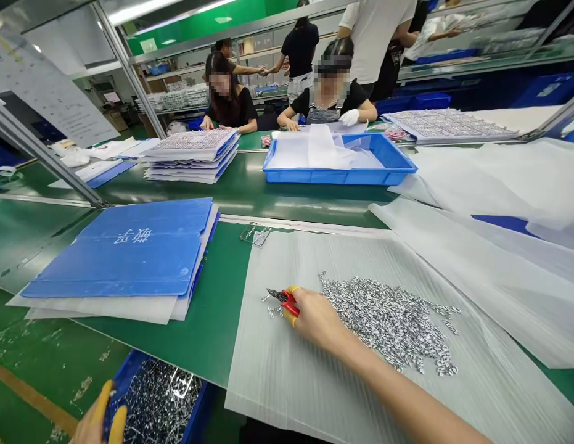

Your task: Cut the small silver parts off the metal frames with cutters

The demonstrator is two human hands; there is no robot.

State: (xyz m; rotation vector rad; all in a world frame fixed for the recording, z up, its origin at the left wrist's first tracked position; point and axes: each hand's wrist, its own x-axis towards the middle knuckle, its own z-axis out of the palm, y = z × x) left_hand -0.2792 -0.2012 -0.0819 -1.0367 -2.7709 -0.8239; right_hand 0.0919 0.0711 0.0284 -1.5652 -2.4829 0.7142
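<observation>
Red-handled nippers [287,301] are gripped in my right hand [317,317], which wears yellow finger cots. Their dark jaws point left, over a few small metal pieces [274,310] on a white foam sheet [277,370]. To the right of that hand lies a heap of small shiny metal pieces [393,320]. My left hand [96,419], also with yellow finger cots, is at the bottom left with its fingers apart. It is beside a blue bin [200,407] full of thin metal scraps [159,394]. I see nothing held in it.
A thin metal frame [256,235] lies at the sheet's back edge. Blue boards with white sheets [124,246] are stacked on the left. Across the green bench [250,194] are a blue tray [333,177], another stack [189,154] and two seated people. Loose white sheets [499,277] spread right.
</observation>
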